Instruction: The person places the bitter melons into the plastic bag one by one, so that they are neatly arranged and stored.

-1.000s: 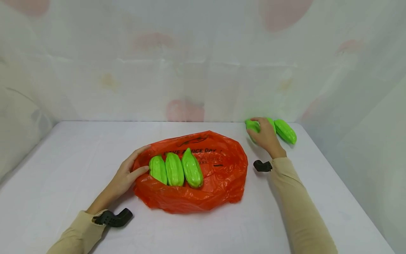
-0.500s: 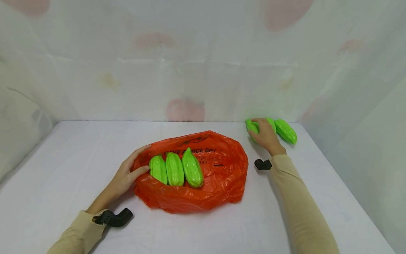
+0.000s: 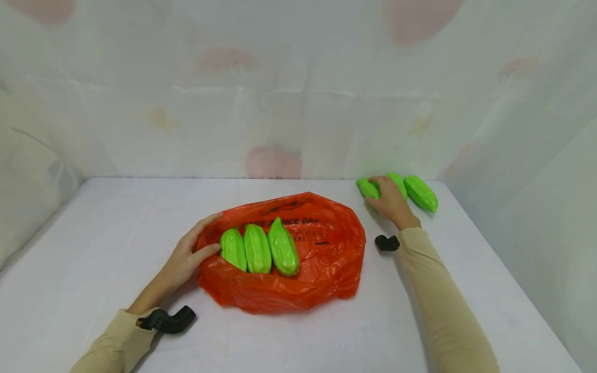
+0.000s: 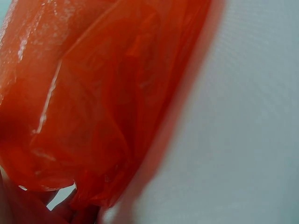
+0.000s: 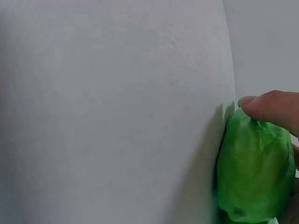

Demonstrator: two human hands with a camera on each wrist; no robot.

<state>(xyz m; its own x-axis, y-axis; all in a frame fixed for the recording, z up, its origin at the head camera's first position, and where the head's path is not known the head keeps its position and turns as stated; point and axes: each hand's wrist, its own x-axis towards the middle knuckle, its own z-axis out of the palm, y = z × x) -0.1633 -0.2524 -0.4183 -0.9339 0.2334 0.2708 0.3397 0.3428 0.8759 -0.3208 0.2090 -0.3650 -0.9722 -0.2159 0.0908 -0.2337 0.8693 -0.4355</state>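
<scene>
Swung a little further left at the tip since half a second ago: the held gourd, with only the slightest shift of the right grip. Held there between thumb and curled fingers, near the back edge of the bench, toward its right end. Glossy, ribbed, probably light and stiff, likely slippery; best taken round the thick middle, not by the tapering tip. Just beyond the grip, to its right: the middle gourd, partly hidden, then the end gourd. Nearer and to the left, the bag, mouth spread wide; thin film, likely limp and easily torn, so better steadied by the rim. Pinched at its left edge by the left grip. Inside, side by side, three bagged gourds. At the back, a pale backdrop.
</scene>
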